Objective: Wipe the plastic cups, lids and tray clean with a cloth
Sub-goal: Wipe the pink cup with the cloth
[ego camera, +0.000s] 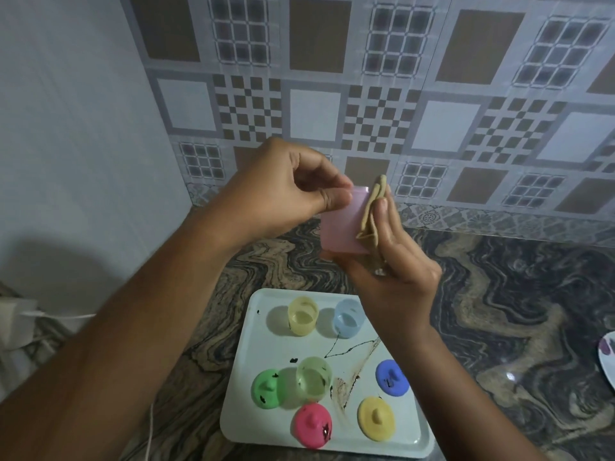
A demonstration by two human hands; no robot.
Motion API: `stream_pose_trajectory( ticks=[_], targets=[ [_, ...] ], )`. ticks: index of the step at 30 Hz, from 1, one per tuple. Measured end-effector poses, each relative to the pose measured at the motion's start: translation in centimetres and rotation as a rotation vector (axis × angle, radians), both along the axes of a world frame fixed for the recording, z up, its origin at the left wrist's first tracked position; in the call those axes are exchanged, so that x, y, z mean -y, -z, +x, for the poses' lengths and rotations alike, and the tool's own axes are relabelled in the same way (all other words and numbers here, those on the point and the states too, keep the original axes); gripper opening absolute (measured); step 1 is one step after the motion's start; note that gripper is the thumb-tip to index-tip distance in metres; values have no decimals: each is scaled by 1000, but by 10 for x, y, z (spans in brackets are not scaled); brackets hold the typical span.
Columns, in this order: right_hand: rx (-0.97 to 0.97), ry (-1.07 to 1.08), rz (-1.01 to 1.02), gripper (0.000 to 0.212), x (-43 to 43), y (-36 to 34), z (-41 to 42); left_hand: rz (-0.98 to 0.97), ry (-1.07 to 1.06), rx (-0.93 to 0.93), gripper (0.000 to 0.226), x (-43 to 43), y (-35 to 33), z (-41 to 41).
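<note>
Your left hand (283, 191) pinches the rim of the pink cup (337, 227) between thumb and fingertips, holding it in the air above the far edge of the tray (273, 347). Your right hand (399, 264) has the folded tan cloth (371, 211) pinned under its thumb and pressed flat against the cup's side, with the palm under the cup's base.

The cup looks like thin, translucent plastic, so expect it to be very light and a little springy. A hard squeeze at the rim would probably flex it out of round, and a smooth wall like this may slip if it is damp. The rim pinch suits turning it. For scrubbing, a hold with fingers inside and thumb outside should steady it better. The cloth is soft and limp, so keep it bunched so that it backs your fingers.

On the tray, the yellow cup (303, 316) and blue cup (347, 317) stand at the far side and the green cup (314, 377) stands nearer the middle. The four lids are best lifted by their knobs. The tray itself seems stiff and flat, and it is streaked with dark smears. It will likely slide on the countertop (499, 327) unless you brace an edge.
</note>
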State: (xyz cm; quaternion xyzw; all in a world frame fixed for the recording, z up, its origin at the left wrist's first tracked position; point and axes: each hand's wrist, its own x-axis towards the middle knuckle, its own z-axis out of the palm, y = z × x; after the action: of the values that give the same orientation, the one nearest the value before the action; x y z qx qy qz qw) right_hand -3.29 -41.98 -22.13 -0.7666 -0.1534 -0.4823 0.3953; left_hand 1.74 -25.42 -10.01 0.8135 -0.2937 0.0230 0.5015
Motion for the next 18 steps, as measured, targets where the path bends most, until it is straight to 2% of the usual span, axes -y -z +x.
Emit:
stream_pose_trajectory(
  ticks=[4, 5, 8, 11, 13, 16, 18],
  targets=[
    [-96, -201, 429, 84, 1, 7, 4, -157, 15, -177, 35, 0, 11, 3],
    [-100, -223, 452, 82, -1, 5, 5, -193, 11, -224, 37, -1, 14, 5],
    [-53, -64, 197, 75, -2, 1, 6, -230, -10, -226, 27, -1, 14, 9],
    [52, 51, -45, 77, 0, -7, 5, -78, -33, -40, 19, -5, 7, 10],
    [23, 6, -19, 81, 1, -6, 7, -24, -26, 13, 18, -6, 6, 11],
    [-126, -172, 271, 85, 1, 1, 15, -174, 11, -210, 27, -2, 17, 16],
    [-172, -178, 302, 86, 0, 1, 19, -256, -6, -328, 27, 0, 24, 21]
  ],
)
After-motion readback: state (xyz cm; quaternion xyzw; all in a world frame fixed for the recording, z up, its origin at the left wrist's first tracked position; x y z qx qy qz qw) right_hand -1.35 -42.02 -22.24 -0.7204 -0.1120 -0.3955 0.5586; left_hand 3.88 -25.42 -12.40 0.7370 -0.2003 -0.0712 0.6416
